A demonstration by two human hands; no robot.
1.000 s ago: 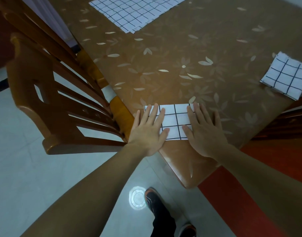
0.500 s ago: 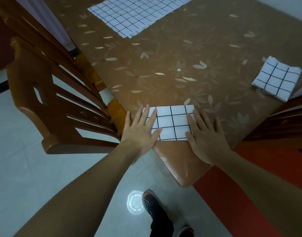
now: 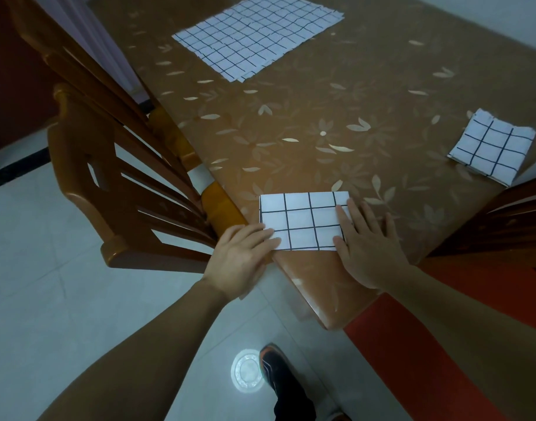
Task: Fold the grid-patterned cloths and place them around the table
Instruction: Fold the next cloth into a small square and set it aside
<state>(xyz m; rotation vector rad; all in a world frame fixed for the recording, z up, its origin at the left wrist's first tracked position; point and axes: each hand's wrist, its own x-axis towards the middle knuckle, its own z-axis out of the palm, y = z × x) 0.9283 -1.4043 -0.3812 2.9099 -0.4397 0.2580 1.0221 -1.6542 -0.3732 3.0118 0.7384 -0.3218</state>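
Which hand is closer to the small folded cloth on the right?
Right. The right hand rests on the near cloth's right end, toward the small folded cloth; the left hand is at the near cloth's left corner.

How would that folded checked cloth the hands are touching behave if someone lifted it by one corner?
Probably floppy: the folded cloth lies dead flat on the table, so its layers would likely droop and fall open. It looks thin, so likely very light. The table surface looks glossy, so a push might slide it easily.

Home dining room, wooden table (image 3: 336, 123), chairs (image 3: 114, 189), tiled floor (image 3: 41, 284)
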